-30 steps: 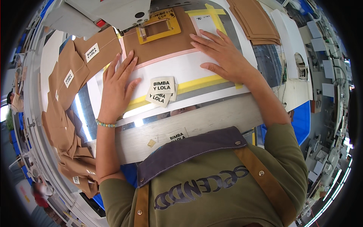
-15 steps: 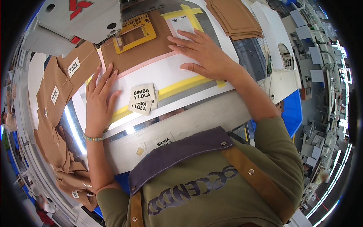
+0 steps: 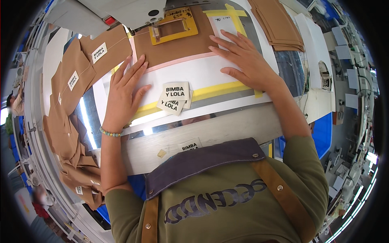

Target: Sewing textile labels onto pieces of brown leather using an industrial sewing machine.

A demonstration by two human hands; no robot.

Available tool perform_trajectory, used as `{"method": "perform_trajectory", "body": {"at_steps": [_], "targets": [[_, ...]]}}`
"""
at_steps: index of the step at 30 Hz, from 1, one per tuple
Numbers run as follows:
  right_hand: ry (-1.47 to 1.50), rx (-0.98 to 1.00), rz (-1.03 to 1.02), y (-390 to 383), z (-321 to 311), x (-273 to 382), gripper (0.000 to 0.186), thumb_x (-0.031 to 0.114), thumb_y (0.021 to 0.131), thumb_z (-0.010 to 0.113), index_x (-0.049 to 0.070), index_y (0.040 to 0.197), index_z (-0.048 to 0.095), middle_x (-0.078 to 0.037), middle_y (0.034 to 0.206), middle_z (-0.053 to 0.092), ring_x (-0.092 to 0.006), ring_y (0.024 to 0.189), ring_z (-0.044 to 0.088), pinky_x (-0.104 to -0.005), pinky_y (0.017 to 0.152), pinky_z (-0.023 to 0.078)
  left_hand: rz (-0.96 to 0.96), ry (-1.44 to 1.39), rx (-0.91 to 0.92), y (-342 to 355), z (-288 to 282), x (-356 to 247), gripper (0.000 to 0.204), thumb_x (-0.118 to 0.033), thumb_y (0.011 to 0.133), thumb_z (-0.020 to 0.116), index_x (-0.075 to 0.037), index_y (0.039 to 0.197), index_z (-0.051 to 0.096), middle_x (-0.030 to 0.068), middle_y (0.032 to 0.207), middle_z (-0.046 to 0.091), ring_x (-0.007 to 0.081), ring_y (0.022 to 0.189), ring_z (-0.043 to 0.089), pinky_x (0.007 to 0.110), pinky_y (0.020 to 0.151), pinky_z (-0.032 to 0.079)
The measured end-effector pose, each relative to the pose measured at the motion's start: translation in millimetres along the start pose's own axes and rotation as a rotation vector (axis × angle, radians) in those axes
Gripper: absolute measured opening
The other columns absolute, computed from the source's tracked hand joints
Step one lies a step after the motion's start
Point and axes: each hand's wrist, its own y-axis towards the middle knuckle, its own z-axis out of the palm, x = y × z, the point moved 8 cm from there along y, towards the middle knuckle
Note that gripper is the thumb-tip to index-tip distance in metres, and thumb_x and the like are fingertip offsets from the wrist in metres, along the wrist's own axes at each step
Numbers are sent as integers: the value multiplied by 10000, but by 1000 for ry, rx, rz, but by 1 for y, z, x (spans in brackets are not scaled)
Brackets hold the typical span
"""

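A brown panel [image 3: 170, 54] lies beneath the sewing machine head [image 3: 125, 12], with a yellow template [image 3: 174, 39] on it and pink strips along its edges. My left hand [image 3: 125, 93] is open and lies flat at the panel's lower left corner, fingertips on its edge. My right hand [image 3: 247, 65] is open, fingers spread over the panel's right edge and a white paper strip [image 3: 219, 24]. Between my hands, several cream printed labels [image 3: 175, 91] are piled on a white, yellow-taped sheet [image 3: 190, 75].
Brown pieces with labels, joined by thread, trail down the left [image 3: 67, 97]. A stack of brown pieces [image 3: 277, 28] sits at back right, beside white card [image 3: 310, 48]. A blue bin [image 3: 322, 137] is below the table's right side. Other people [image 3: 40, 198] are at the far left.
The whole view swung half a second ago and is back near its earlier framing. My hands rest in about the same places on the work, with no visible change in grip.
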Motion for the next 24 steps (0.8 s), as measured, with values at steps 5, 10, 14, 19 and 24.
{"method": "perform_trajectory", "body": {"at_steps": [5,10,14,19,24], "targets": [[-26,-5,-5,1,1,0,618,527,1122,518,170,1626,541,-27,1768,394,-287,1661,261,-540,1385,160,4,22,4,-1,-4,-1,581,-260,1016,726,-100,1562,611,39,1680,543,349,1613,385,500,1318,318],[-19,-8,-11,-2,2,0,607,515,1124,525,168,1621,547,-27,1767,395,-292,1653,278,-541,1384,164,11,32,13,-3,-2,-2,578,-234,1009,726,-91,1558,614,50,1680,542,354,1605,401,490,1315,328],[-6,5,-7,-4,2,2,596,499,1125,537,167,1620,547,-33,1766,397,-298,1645,293,-540,1377,178,35,25,-30,-4,-2,-4,566,-241,990,766,-92,1522,646,49,1640,585,378,1557,455,501,1291,364],[-4,-27,-51,-1,8,1,591,421,1119,542,122,1628,531,-80,1761,406,-329,1646,299,-553,1366,165,73,-2,-56,-7,-4,1,530,-200,996,756,-79,1502,655,72,1623,595,399,1535,473,497,1271,390],[-67,-96,-236,-4,-16,44,448,295,1062,665,92,1462,679,-84,1635,578,-317,1556,472,-538,1313,323,91,-69,-101,-22,-22,-13,515,-144,982,762,-81,1484,666,94,1592,618,390,1487,534,488,1222,445]]}}
